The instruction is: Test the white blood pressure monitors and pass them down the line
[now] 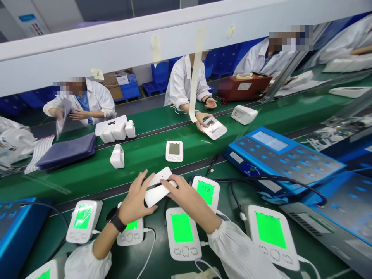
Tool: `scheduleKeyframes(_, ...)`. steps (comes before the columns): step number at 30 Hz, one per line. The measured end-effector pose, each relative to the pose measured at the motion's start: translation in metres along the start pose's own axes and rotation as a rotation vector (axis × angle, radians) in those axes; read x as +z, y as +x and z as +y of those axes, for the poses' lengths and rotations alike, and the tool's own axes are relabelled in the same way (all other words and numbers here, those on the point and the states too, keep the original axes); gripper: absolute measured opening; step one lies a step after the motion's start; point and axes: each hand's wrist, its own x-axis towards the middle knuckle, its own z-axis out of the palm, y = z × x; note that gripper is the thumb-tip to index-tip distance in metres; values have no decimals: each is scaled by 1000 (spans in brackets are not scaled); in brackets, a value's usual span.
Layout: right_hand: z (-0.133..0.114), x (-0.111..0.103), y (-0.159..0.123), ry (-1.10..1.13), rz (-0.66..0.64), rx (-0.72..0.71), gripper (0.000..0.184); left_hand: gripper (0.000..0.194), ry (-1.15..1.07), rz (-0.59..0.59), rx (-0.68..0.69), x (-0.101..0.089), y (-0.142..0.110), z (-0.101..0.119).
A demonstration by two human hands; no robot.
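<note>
My left hand (135, 203) and my right hand (187, 197) both grip a white blood pressure monitor (158, 195), held tilted above the near edge of the green belt. A dark slot runs across the side facing me; its screen is out of sight. The left fingers and thumb clasp its left end, while the right fingers press on its top and right side. Beneath my hands stand similar monitors with lit green screens: one (182, 228) below the right wrist, one (130, 234) partly covered by the left wrist, and one (209, 193) beside the right forearm.
More lit monitors stand at left (81, 221) and right (270, 236), with white cables attached. Blue test boxes (286, 155) flank the bench. An unlit monitor (174, 151) lies on the belt (145, 145). Across it, a co-worker's hand (201, 120) holds another monitor (215, 128). A white beam crosses above.
</note>
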Motion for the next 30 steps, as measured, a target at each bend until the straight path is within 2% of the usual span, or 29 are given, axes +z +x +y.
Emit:
scheduleKeyframes(2,2,7,2,-26,19,24,64,98,-31,-78,-28,6,12,-3)
scheduleKeyframes(5,8,12,2,4,-2,59,74,99,-54,-96,-29,8,21,-4)
scheduleKeyframes(11,14,24,2,156,-130,158,102,101,-60,-190,50,-5,22,-11)
scheduleKeyframes(14,12,27,6,154,-135,167,108,116,-57,-229,55,-15,25,-20)
scheduleKeyframes(15,11,27,7,159,-135,167,107,115,-44,-221,67,-21,28,-25)
scheduleKeyframes(16,10,26,8,165,-139,169,106,105,-24,-195,73,-28,32,-29)
scheduleKeyframes(18,7,22,8,173,-150,190,103,74,44,-89,30,-46,47,-41)
scheduleKeyframes(19,5,18,6,174,-157,210,103,65,88,-12,-30,-54,58,-49)
scheduleKeyframes(20,2,13,4,174,-162,232,102,65,133,66,-112,-61,69,-57)
scheduleKeyframes(22,-7,-1,-6,176,-164,270,99,82,210,183,-288,-71,94,-73)
scheduleKeyframes(24,-18,-20,-22,194,-148,294,90,96,252,212,-421,-75,115,-84)
scheduleKeyframes(25,-24,-29,-32,215,-133,302,83,95,259,198,-454,-76,123,-87)
scheduleKeyframes(28,-39,-48,-66,372,-48,373,57,85,275,159,-439,-82,125,-77)
scheduleKeyframes(30,-45,-49,-87,616,61,521,43,82,261,176,-270,-91,108,-56)
